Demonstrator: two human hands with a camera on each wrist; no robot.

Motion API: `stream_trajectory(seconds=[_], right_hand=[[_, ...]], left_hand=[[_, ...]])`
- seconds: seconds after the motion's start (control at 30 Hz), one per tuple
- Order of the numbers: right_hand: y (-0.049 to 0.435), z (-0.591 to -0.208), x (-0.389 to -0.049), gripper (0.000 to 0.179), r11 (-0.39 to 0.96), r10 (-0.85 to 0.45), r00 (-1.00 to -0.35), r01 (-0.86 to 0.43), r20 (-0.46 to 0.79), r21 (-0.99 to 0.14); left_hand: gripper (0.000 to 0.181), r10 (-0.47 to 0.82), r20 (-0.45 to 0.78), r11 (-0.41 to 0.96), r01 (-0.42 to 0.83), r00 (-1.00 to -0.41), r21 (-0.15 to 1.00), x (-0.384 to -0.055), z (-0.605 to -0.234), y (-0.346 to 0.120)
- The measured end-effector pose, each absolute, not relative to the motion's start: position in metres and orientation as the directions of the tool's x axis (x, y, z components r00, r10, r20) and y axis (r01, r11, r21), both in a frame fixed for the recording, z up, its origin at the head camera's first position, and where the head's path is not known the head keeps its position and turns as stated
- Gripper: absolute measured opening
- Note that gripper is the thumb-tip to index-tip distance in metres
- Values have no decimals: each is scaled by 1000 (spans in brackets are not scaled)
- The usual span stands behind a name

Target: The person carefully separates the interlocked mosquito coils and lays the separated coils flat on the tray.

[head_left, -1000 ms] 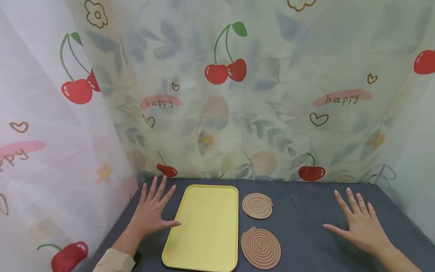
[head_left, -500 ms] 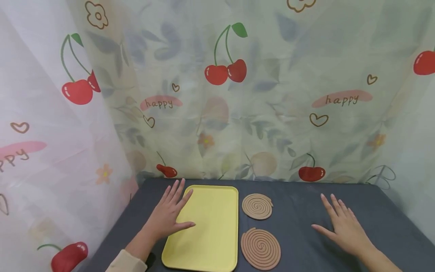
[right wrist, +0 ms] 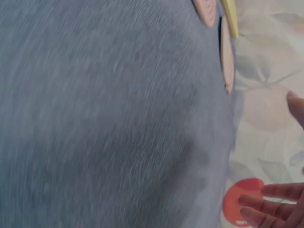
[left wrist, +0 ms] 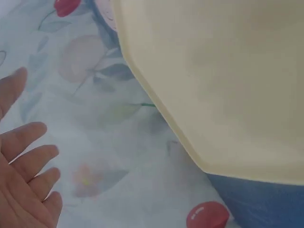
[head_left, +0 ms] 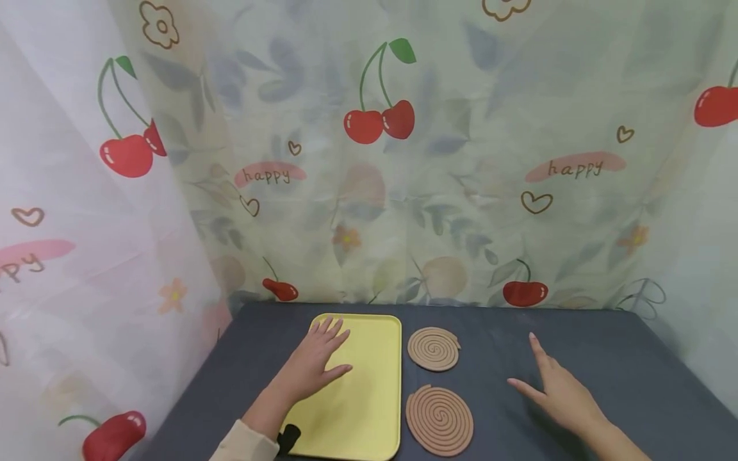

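Observation:
My left hand (head_left: 314, 365) hovers over the left part of a yellow tray (head_left: 375, 384), its fingers spread and nothing held. In the left wrist view its fingers (left wrist: 35, 156) show at the left edge, apart from the tray. To the right of the tray lie a smaller brown spiral coil (head_left: 434, 349) and a larger one (head_left: 439, 420). My right hand (head_left: 571, 400) is above the dark cloth, right of both coils, with thumb and index finger stretched out. Its other fingers are hidden in the head view, but the right wrist view shows several extended fingers (right wrist: 270, 204).
A dark grey cloth (head_left: 490, 384) covers the table. Behind it hangs a curtain (head_left: 403, 243) printed with cherries, and another printed curtain (head_left: 127, 288) closes off the left side. A black strap or device (head_left: 289, 438) sits at my left wrist.
My left hand has moved rightward from beside the tray to over it. My right hand has moved left, towards the coils. The tray and both coils stay in place.

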State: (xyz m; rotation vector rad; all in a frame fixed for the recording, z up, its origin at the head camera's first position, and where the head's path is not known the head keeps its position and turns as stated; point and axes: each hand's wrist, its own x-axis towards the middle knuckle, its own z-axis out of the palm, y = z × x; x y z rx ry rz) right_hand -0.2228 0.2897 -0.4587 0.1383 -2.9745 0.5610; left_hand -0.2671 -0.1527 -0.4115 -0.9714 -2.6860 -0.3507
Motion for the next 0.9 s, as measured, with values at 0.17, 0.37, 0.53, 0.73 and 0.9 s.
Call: stream_trajectory(seconds=[0.17, 0.37, 0.53, 0.73, 0.9], right_hand=[[280, -455, -225, 97, 912, -30, -998, -49, 53, -407], [265, -455, -226, 71, 847, 4, -999, -19, 42, -531], [252, -460, -226, 62, 800, 33, -999, 3, 38, -601], [243, -469, -227, 54, 773, 52, -998, 21, 30, -634], [236, -472, -227, 51, 735, 64, -998, 42, 7, -676]], left_hand=[[51, 562, 288, 735, 628, -775, 255, -264, -409, -140], [45, 515, 258, 667, 571, -817, 478, -258, -415, -123], [42, 452, 195, 520, 435, -870, 735, -252, -426, -104], [36, 360, 154, 346, 285, -920, 894, -239, -447, -80], [34, 346, 119, 357, 248, -931, 901, -237, -456, -63]])
